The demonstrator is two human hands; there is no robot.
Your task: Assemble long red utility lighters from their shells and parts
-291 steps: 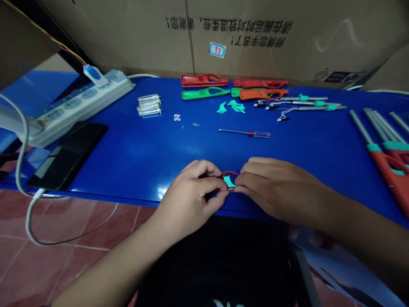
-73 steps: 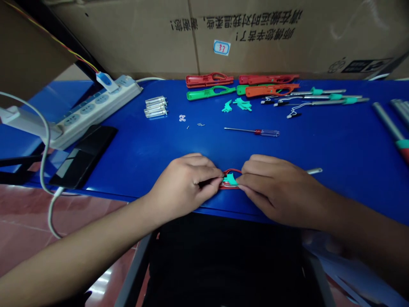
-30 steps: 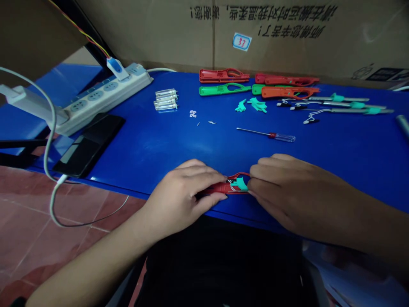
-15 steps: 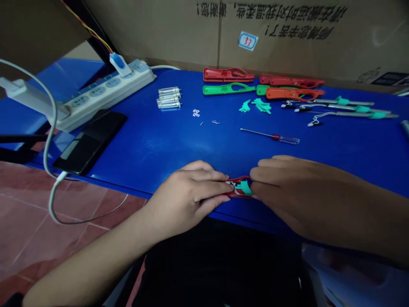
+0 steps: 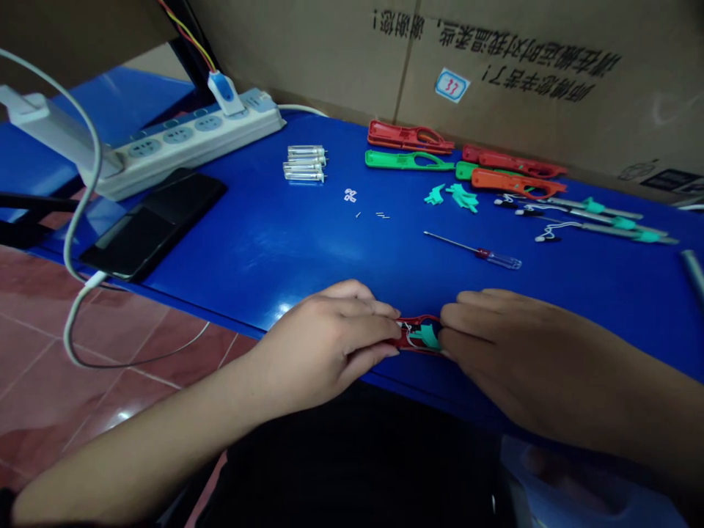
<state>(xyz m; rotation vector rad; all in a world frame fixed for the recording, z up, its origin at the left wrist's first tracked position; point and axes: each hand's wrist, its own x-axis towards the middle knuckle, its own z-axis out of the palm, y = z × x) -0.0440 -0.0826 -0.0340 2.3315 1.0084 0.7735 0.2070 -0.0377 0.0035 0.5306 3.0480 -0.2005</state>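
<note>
Further apart than in the first frame, the two hands now leave a gap, and in it sits the looped end of a red plastic handle shell (image 5: 418, 330). A teal plastic piece (image 5: 430, 338) is seated in that loop, with a thin white wire (image 5: 408, 334) curling beside it. The shell lies just in from the front edge of the blue table (image 5: 236, 279), and it's held low, right over that edge. The left hand (image 5: 324, 348) grips the shell's near end, fingers curled around it and hiding most of its length. The right hand (image 5: 509, 356) closes in from the other side, its fingertips (image 5: 456, 315) pressed against the loop right next to the teal piece.

Beyond them, a screwdriver (image 5: 473, 251) with a clear handle lies on the table. Farther back sit more red and green handle shells (image 5: 410, 160), small teal pieces (image 5: 456, 195), and wired metal rods (image 5: 594, 224). To the left are clear tubes (image 5: 304, 163) and tiny metal pins (image 5: 374, 215). A power strip (image 5: 181, 143) and a black phone (image 5: 154, 224) sit at the far left, with cardboard boxes (image 5: 308, 51) behind it all.
</note>
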